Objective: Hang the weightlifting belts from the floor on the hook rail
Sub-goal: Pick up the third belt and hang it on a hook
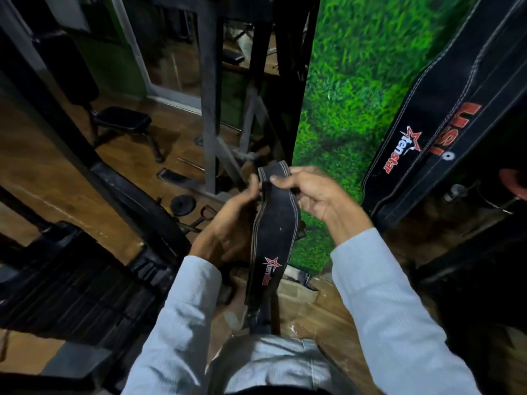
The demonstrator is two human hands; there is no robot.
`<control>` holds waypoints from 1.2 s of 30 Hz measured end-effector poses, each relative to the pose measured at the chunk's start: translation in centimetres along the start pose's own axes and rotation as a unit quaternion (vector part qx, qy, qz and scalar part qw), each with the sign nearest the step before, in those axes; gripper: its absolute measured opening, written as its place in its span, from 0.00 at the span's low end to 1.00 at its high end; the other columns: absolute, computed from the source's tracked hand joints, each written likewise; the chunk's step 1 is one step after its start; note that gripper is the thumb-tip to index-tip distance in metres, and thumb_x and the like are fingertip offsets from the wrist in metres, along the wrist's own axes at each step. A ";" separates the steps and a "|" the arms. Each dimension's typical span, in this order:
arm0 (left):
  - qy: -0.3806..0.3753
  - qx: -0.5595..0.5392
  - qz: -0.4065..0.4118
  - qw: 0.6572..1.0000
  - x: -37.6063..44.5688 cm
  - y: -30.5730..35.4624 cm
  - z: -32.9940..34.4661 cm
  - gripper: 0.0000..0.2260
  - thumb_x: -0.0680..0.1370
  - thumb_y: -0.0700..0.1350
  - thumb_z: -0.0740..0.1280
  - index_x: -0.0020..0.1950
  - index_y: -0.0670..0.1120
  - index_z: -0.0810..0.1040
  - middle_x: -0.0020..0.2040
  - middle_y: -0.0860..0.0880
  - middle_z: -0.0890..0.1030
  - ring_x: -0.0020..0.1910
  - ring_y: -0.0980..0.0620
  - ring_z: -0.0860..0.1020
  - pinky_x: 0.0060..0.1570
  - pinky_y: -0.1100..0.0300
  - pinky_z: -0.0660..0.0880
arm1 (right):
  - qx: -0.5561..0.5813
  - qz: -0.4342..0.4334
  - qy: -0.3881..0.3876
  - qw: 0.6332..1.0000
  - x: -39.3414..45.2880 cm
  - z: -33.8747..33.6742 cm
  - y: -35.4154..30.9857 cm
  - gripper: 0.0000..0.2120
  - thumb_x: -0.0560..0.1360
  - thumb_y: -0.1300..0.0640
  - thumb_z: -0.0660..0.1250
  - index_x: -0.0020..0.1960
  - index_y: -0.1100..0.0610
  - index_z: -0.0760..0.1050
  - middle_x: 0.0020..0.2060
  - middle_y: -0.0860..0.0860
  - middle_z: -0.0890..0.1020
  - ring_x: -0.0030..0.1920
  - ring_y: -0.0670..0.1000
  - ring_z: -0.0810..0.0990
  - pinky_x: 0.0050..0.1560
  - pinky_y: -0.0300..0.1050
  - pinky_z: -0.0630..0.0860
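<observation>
A black weightlifting belt (272, 238) with white stitching and a red star logo hangs down in front of me, its top end folded over. My left hand (228, 223) grips its left edge near the top. My right hand (316, 195) pinches the folded top end with thumb and fingers. Two more black belts hang on the right against the wall, one with a star logo (413, 132), one lettered in red (467, 126). The hook rail itself is out of sight.
A green grass-patterned wall panel (356, 81) stands straight ahead. Dark gym machine frames (208, 95) and a padded seat (122, 118) fill the left, above a wooden floor (119, 223) with a small weight plate (184, 203). A weight stack (71, 280) sits at lower left.
</observation>
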State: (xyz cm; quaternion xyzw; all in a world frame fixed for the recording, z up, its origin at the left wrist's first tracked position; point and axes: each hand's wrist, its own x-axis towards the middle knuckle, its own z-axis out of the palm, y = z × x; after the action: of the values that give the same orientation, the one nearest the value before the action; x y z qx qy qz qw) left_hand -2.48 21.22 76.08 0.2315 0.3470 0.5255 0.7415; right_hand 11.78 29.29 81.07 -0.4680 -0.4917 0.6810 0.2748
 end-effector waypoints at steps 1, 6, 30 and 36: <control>0.009 -0.013 0.005 1.000 0.1 0.9 0.4 0.28 0.76 0.63 0.69 0.62 0.40 0.75 0.44 0.44 0.76 0.45 0.45 0.75 0.49 0.54 0.73 | -0.010 -0.003 0.002 1.000 -0.4 -0.2 0.7 0.16 0.73 0.67 0.74 0.61 0.67 0.82 0.56 0.67 0.85 0.52 0.63 0.86 0.60 0.62 0.81; 0.163 0.144 0.153 0.964 0.8 1.9 1.8 0.15 0.79 0.40 0.71 0.49 0.25 0.77 0.43 0.37 0.75 0.37 0.47 0.74 0.36 0.60 0.74 | -0.029 0.038 0.015 0.999 -1.9 -0.7 3.5 0.20 0.74 0.48 0.77 0.59 0.61 0.83 0.54 0.58 0.87 0.59 0.59 0.84 0.68 0.58 0.77; 0.178 0.141 0.271 0.935 3.7 3.6 2.3 0.06 0.77 0.35 0.72 0.52 0.34 0.84 0.44 0.40 0.86 0.41 0.47 0.83 0.47 0.52 0.81 | -0.061 -0.105 0.099 0.988 -0.8 0.6 2.9 0.05 0.80 0.65 0.69 0.54 0.62 0.83 0.43 0.51 0.86 0.35 0.37 0.83 0.38 0.30 0.77; 0.106 0.238 0.295 0.919 4.0 2.3 1.9 0.11 0.75 0.33 0.73 0.58 0.32 0.83 0.55 0.32 0.84 0.50 0.43 0.81 0.56 0.46 0.78 | -0.101 -0.234 0.279 0.926 -2.6 -2.8 -0.6 0.11 0.77 0.64 0.70 0.54 0.50 0.84 0.51 0.45 0.87 0.54 0.44 0.85 0.62 0.49 0.81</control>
State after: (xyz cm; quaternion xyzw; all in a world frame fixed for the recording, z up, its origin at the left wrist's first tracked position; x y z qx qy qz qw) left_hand -1.63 25.75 77.83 0.4356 0.4544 0.6443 0.4344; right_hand 15.34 28.52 82.33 -0.5359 -0.5566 0.3864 0.5036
